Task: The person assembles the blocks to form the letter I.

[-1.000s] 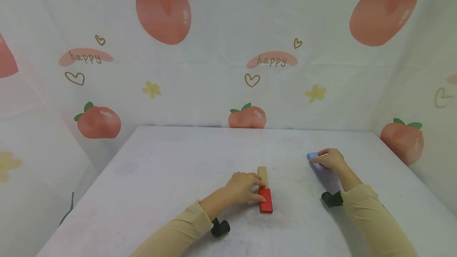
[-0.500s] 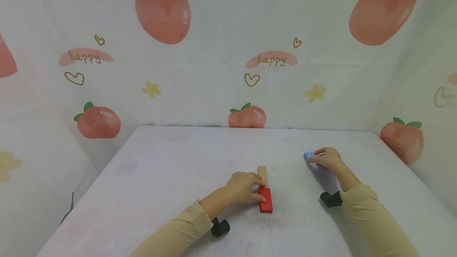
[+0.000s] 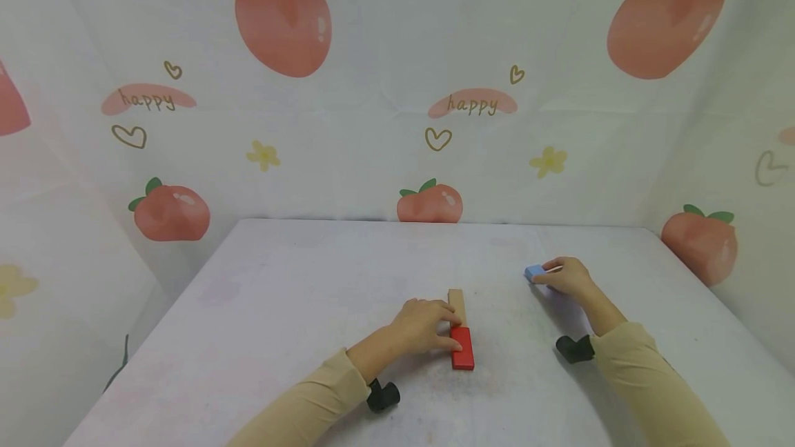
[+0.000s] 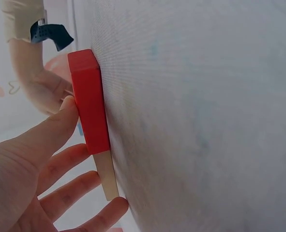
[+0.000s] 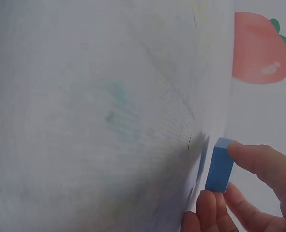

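Note:
A red block (image 3: 463, 357) and a plain wooden block (image 3: 456, 302) lie end to end on the white table, the red one nearer me. My left hand (image 3: 422, 326) rests at their left side. Its thumb touches the red block (image 4: 90, 106), while its spread fingers reach along the wooden block (image 4: 106, 176) in the left wrist view. Farther back on the right, my right hand (image 3: 571, 278) pinches a small blue block (image 3: 534, 272). In the right wrist view the thumb is on one end of the blue block (image 5: 220, 166) and fingertips are at the other.
White table (image 3: 298, 281) lies under both hands, its far edge against a fruit-printed curtain (image 3: 373, 40). Dark wrist mounts stick out beneath both sleeves, the left mount (image 3: 383, 396) and the right mount (image 3: 574, 348).
My right hand has shifted slightly left with the blue block. The left hand, the red block and the wooden block have stayed in place.

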Tool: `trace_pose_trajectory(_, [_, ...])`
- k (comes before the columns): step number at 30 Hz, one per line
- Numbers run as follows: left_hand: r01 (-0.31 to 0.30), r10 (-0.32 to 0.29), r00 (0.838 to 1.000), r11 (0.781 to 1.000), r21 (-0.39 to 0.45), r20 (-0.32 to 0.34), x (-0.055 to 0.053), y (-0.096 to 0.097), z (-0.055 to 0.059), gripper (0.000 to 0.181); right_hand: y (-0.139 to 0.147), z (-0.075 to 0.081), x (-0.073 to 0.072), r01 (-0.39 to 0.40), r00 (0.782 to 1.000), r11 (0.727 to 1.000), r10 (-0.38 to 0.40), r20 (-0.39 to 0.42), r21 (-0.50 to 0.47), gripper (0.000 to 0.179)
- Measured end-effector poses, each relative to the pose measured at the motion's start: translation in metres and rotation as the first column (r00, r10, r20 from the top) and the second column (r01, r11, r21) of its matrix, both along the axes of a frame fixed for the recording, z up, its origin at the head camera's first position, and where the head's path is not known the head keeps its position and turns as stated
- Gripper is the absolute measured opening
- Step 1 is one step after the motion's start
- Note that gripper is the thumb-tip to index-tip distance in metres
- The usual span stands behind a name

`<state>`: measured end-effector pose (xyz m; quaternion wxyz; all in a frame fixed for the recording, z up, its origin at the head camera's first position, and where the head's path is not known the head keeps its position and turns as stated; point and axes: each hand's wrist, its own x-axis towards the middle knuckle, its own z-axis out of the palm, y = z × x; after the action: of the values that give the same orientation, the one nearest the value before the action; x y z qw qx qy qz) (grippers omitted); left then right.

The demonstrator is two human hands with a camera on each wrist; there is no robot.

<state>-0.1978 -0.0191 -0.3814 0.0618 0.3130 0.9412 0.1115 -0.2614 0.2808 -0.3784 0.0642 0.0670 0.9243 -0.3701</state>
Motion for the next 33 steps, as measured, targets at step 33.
trace_pose_trajectory(33, [0.002, -0.002, 1.0, 1.0, 0.008, -0.003, -0.001, 0.0, -0.003, 0.041, -0.038, 0.006, 0.002, -0.11, 0.993, 0.994, 0.111, -0.051, 0.018, 0.048])
